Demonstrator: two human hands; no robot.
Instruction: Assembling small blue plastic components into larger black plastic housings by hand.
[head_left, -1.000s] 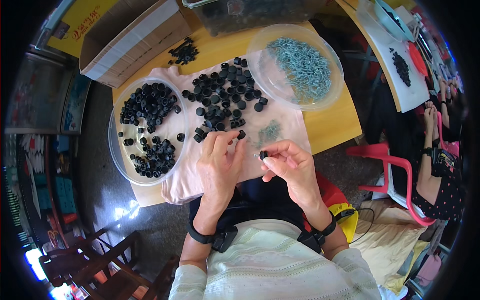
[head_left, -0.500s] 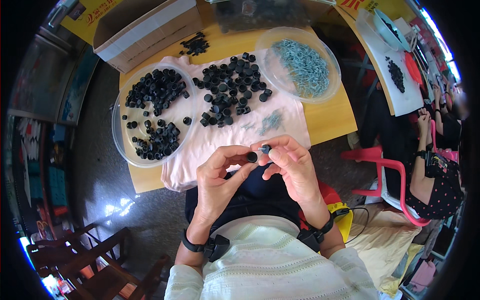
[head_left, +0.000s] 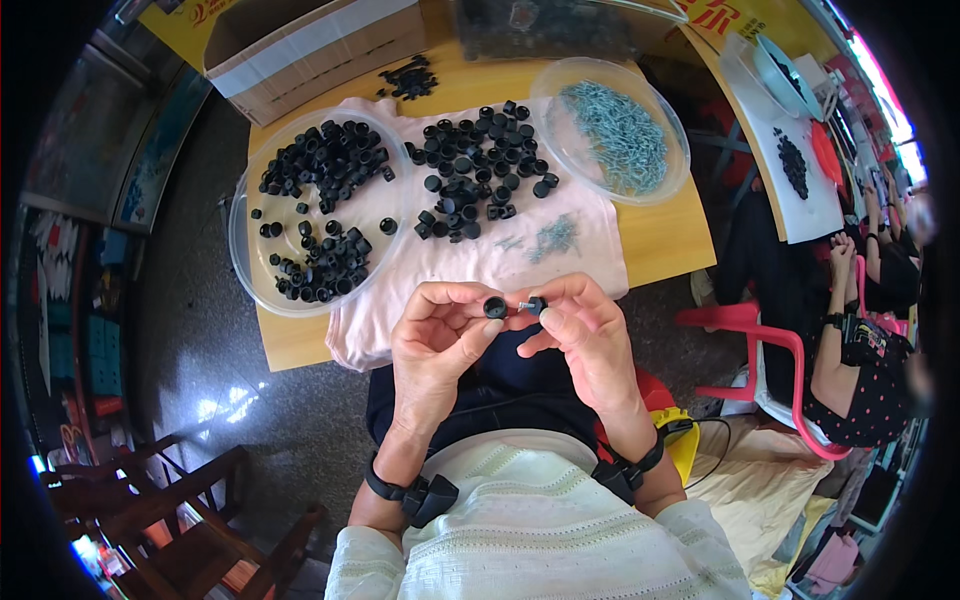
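Left to right, from the hands outward.

Left hand (head_left: 435, 335): fingers pinched shut on a small round black plastic cap (head_left: 495, 307), held at the fingertips, open side turned toward the other hand. One second ago this hand hovered over the pale pink cloth (head_left: 420, 300) beside the loose pile; half a second ago already drawn back toward the body with a cap between the fingertips. Now raised clear of the cloth, in front of the lap.

Between the two sets of fingertips: a short silver screw shank (head_left: 523, 303), bridging the narrow gap, pointing at the cap in the left fingers.

Right hand (head_left: 580, 335): fingers closed on a second small black plastic piece (head_left: 537, 304) carrying that screw. Compared with one second ago, hands now much closer, fingertips nearly meeting. Judged as the joining step: picking finished, parts aligned, not yet seated together.

Beyond the fingertips, on the cloth: loose heap of black caps (head_left: 475, 180), a few scattered silver screws (head_left: 555, 238) just past the right fingertips. Far left of the fingers: clear round plastic tray (head_left: 243, 235) with more black pieces. Far right of the fingers: clear round plastic bowl (head_left: 675, 165) of silver screws. Farther back: cardboard box (head_left: 310, 45) at the yellow wooden table (head_left: 665, 245) edge.

Another seated person's arm (head_left: 835, 330) well to the right, not involved.
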